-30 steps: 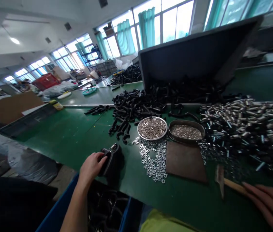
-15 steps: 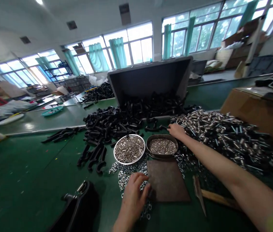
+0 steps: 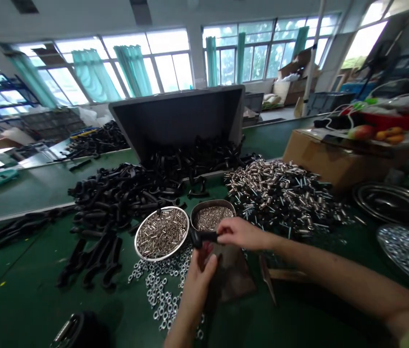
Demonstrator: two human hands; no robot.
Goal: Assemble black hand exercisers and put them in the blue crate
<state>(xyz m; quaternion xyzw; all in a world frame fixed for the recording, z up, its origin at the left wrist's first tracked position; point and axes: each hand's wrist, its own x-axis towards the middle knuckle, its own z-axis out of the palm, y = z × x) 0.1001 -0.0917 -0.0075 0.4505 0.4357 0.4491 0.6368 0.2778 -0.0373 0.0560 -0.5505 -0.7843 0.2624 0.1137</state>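
My right hand [image 3: 238, 233] pinches one end of a black plastic handle part [image 3: 207, 236], held roughly level above a dark metal plate [image 3: 235, 278]. At the part's thicker left end, my left hand [image 3: 199, 275] has its fingers curled against it; blur hides the exact contact. Beneath and left of my left hand lie many loose metal nuts [image 3: 164, 307]. Just beyond the hands stand a round dish of small metal pins [image 3: 136, 239] and an oval tin of small metal pieces [image 3: 194, 212].
A hammer [image 3: 267, 280] lies right of the plate. Behind are a pile of black parts [image 3: 117, 193], a tipped grey bin [image 3: 186, 113] and a heap of assembled metal-ended parts [image 3: 280, 188]. A cardboard box [image 3: 313, 157] and a tray of metal pieces [image 3: 407, 256] are at right.
My right hand has come back from the far parts with a black handle part. My left hand has moved up from over the nuts to meet it. The view has turned right.
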